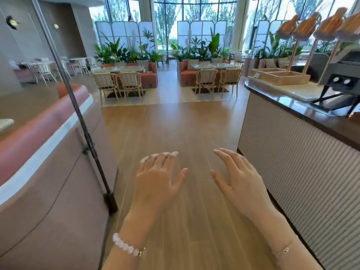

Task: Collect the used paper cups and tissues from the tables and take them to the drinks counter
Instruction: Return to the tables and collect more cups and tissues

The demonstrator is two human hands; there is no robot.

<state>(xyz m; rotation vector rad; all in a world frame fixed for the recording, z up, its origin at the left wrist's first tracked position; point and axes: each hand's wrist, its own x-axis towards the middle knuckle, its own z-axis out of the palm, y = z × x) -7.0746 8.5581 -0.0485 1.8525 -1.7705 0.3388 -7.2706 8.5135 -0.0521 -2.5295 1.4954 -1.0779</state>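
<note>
Bright daylight floods in through the tall windows, blowing out the glass. Below them the wooden floor carries a soft sheen. Far from them, frame edges curve and blur.

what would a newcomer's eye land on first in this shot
First the two empty hands, the left hand and the right hand, fingers spread, held out over the wooden floor at bottom centre. Then the tall windows at the back, with green plants behind the dining tables. A counter with a ribbed front runs along the right, and a pink booth curves along the left.
</note>
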